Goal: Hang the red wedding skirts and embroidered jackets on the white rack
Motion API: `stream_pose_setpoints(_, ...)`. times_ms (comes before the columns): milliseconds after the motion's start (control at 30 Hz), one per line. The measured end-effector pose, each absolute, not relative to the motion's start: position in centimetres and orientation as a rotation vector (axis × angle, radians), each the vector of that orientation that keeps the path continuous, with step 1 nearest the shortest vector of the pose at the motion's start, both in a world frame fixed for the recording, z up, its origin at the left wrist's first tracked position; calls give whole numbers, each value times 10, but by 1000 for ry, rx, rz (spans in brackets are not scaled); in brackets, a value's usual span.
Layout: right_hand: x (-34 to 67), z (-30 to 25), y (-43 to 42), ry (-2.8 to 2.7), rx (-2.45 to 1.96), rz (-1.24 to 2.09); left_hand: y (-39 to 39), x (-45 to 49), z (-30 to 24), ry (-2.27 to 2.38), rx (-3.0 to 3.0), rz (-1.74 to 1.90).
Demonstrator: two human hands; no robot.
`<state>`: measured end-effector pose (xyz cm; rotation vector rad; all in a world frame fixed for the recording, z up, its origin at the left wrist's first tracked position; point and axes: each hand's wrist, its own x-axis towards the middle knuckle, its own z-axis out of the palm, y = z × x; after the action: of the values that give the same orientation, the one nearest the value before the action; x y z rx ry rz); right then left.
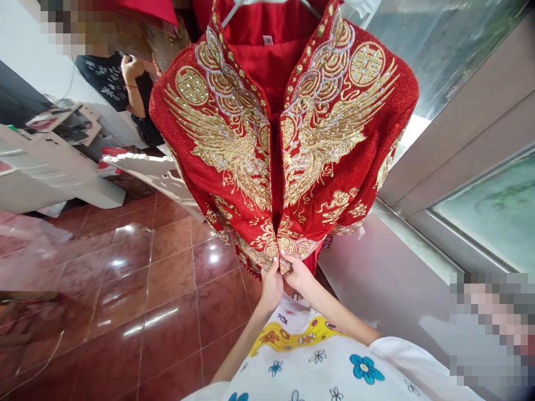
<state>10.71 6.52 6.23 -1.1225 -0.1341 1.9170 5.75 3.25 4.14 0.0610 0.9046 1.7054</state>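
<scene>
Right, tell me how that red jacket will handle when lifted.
The red jacket will probably flop, since its sleeves hang down. The dense gold embroidery likely adds weight and some stiffness. Its raised, textured surface looks unlikely to feel slippery, though it might snag.

From my remote station, the signs I can make out are stitched on the red jacket (288,167). Taking its front opening (276,161) as my landmark, I read a double-happiness character, 囍, in the gold shoulder medallion (366,63) up and to the right, and the same in its twin medallion (191,86) up and to the left. Straight above the opening, inside the neck, a white label (267,40) carries a mark too small for me to read.
</scene>
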Motion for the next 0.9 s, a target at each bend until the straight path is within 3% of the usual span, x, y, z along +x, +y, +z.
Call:
stream_pose_setpoints(400, 133, 60, 35, -336, -1316, 2036, 30, 47, 31, 1047, -5, 1596)
stream_pose_setpoints(700, 113, 58, 55, -786, -1375, 1650, 38, 47, 30, 1051, 67, 1607)
stream_pose_setpoints(900, 107, 49, 61, -891, -1377, 1575, 44, 47, 15, 1035, 45, 1653)
